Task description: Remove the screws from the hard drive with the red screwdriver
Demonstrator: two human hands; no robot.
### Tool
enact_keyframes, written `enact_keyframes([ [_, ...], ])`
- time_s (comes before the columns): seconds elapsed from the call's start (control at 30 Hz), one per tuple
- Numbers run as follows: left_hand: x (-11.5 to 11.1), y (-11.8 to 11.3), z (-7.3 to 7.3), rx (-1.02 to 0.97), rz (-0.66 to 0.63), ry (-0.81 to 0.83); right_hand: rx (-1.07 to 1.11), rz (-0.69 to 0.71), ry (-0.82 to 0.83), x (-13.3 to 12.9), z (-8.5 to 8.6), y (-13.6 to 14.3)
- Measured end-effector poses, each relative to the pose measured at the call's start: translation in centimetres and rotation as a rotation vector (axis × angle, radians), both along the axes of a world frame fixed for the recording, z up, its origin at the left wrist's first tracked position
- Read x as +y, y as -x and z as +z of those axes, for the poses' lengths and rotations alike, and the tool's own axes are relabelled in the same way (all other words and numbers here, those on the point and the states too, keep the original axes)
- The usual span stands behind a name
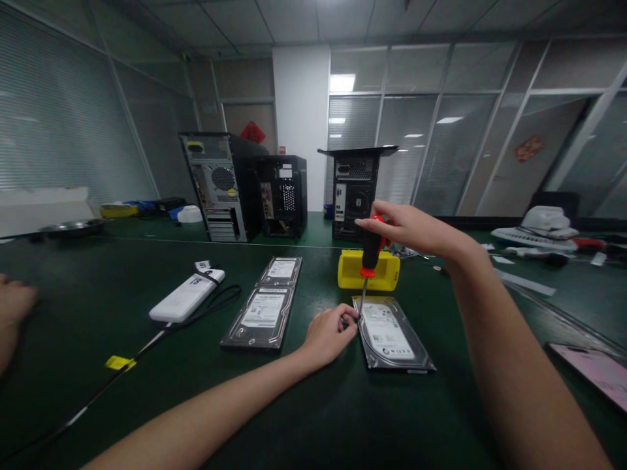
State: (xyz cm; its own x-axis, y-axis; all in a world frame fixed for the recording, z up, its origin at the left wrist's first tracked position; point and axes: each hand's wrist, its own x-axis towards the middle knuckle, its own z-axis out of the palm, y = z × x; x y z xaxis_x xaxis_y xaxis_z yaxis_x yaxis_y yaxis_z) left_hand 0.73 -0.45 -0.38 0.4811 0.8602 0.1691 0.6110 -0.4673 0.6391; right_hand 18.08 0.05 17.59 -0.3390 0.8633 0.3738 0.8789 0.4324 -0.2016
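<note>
My right hand [392,228] is wrapped round the red and black handle of a screwdriver [371,253], held nearly upright. Its tip meets the left edge of a hard drive [389,333] with a white label, lying flat on the green table [313,418]. At that same edge, my left hand [333,331] has its fingers pinched together near the tip; whatever they hold is too small to make out. Just behind the drive stands a yellow plastic holder [347,271]. Left of my left hand lie two more hard drives [264,310] [281,269], end to end.
A white power bank [186,297] with a black cable lies on the left. Three computer cases [245,176] [289,196] [353,189] stand behind. Another person's hand [14,300] rests at the far left edge. A phone [595,372] lies at the right.
</note>
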Motion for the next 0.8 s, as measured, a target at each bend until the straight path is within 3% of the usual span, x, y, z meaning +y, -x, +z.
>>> enact_keyframes([
  [0.3, -0.27, 0.09, 0.29, -0.021, -0.006, 0.007, -0.017, 0.054, 0.025, 0.02, 0.05, 0.48],
  [0.47, -0.35, 0.03, 0.45, -0.021, -0.008, 0.012, 0.050, 0.006, 0.081, -0.37, -0.04, 0.27],
  [0.8, -0.22, -0.03, 0.12, -0.026, -0.001, 0.011, 0.127, 0.148, 0.162, -0.54, 0.07, 0.89],
])
